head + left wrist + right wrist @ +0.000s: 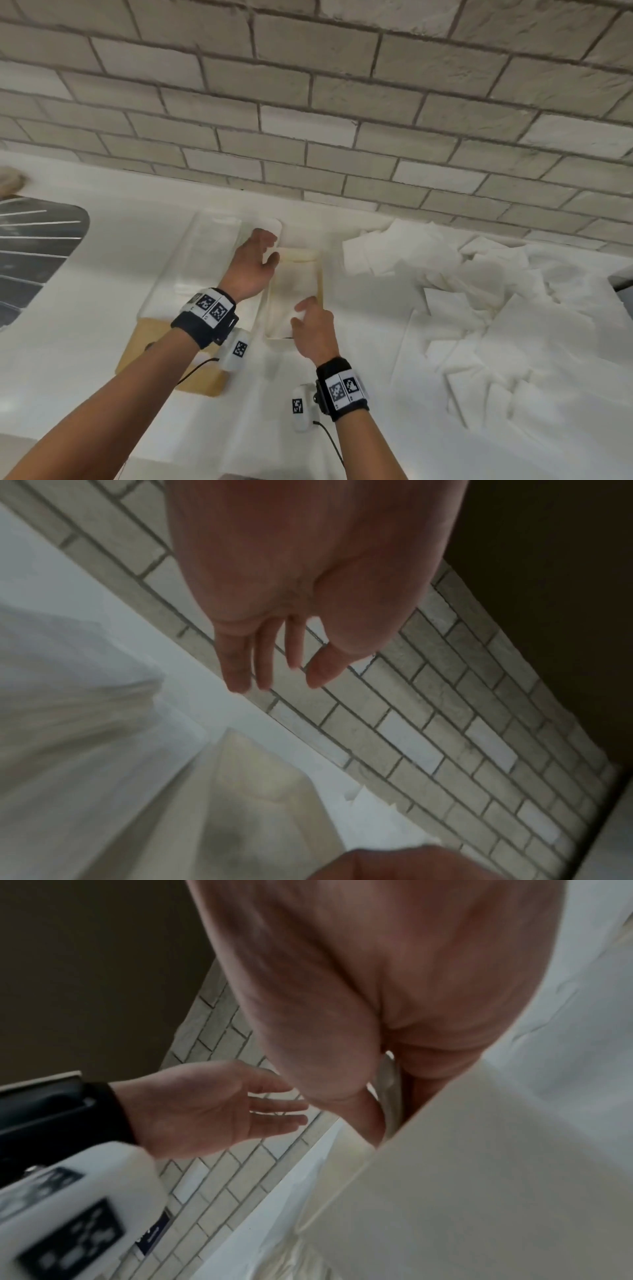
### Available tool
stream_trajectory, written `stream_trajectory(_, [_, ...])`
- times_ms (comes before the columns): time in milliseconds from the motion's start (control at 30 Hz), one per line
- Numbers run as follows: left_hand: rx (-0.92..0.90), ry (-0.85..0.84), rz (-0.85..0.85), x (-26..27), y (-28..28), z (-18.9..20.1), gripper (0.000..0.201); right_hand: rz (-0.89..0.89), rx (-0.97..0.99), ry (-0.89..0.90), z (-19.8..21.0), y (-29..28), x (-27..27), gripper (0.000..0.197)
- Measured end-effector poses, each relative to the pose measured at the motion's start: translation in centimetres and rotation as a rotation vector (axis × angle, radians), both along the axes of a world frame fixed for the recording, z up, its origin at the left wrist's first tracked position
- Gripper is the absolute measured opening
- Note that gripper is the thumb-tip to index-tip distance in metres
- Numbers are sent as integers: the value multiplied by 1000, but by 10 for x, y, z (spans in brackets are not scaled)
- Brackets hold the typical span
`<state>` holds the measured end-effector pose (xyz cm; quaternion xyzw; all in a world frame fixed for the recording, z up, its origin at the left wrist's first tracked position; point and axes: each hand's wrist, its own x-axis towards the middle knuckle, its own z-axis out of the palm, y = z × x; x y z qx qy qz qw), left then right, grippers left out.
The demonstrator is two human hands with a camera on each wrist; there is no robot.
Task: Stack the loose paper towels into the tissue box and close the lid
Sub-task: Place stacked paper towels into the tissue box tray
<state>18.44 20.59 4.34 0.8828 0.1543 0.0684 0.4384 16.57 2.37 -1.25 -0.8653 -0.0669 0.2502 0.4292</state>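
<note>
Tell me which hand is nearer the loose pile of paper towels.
Right. The right hand is over the open tissue box, beside the paper towels; the left hand is at the box's far side from the pile.

The tissue box (294, 291) sits open on the counter (85, 342) straight ahead of me, near the brick wall (308, 102) behind it. Its lid (205, 253) lies just left of it, over a board (147, 342). Loose paper towels (479, 291) spread across the counter to the right. A sink (34, 246) lies far left. My left hand (251, 265) is at the box's far left corner, my right hand (313, 329) at its near edge.
</note>
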Motion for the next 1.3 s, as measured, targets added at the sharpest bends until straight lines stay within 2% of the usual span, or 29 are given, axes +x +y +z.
stream_trajectory(100, [132, 32, -200, -4, 6, -7, 11, -14, -35, 17, 0, 9, 6, 22])
stream_trajectory(200, [278, 87, -408, -1, -1, -15, 13, 85, -132, 49, 9, 8, 6, 30])
stream_trajectory(267, [381, 227, -529, 7, -6, -22, 19, 136, -191, 28, 23, 3, -3, 38])
stream_trajectory(300, [424, 279, -581, 12, -8, -26, 22, 143, -235, -38, 30, -2, -9, 39])
stream_trajectory(367, [500, 339, -678, 22, -11, -33, 31, 166, -382, -289, 44, -11, -20, 34])
stream_trajectory(433, [593, 399, -755, 32, -12, -41, 47, 274, -419, -477, 49, -13, -28, 36])
stream_trajectory(500, [651, 478, -823, 40, -14, -46, 68, 448, -387, -389, 39, -10, -30, 56])
stream_trajectory(567, [652, 526, -883, 47, -17, -50, 86, 606, -474, -207, 26, -4, -30, 71])
stream_trajectory(600, [655, 539, -895, 48, -19, -52, 92, 655, -520, -174, 22, -2, -29, 77])
stream_trajectory(767, [724, 539, -855, 49, -30, -59, 96, 626, -573, -188, 15, 8, -29, 97])
stream_trajectory(833, [735, 531, -829, 46, -33, -59, 94, 633, -600, -177, 15, 6, -26, 98])
stream_trajectory(900, [741, 533, -794, 43, -35, -50, 91, 583, -535, -224, 21, -3, -25, 85])
stream_trajectory(967, [730, 507, -715, 36, -41, -33, 78, 471, -402, -397, 29, -25, -28, 54])
stream_trajectory(1000, [711, 467, -653, 31, -45, -22, 68, 393, -334, -495, 34, -42, -31, 40])
stream_trajectory(1067, [658, 304, -504, 16, -60, -2, 51, 195, -214, -609, 40, -85, -34, 27])
stream_trajectory(1133, [563, 71, -382, -3, -83, 11, 37, 15, -132, -625, 40, -140, -32, 19])
stream_trajectory(1200, [415, -87, -355, -20, -114, 17, 24, -111, -135, -586, 27, -201, -23, 18])
stream_trajectory(1300, [245, -79, -360, -33, -169, 9, 5, -241, -295, -442, -3, -281, -9, 20])
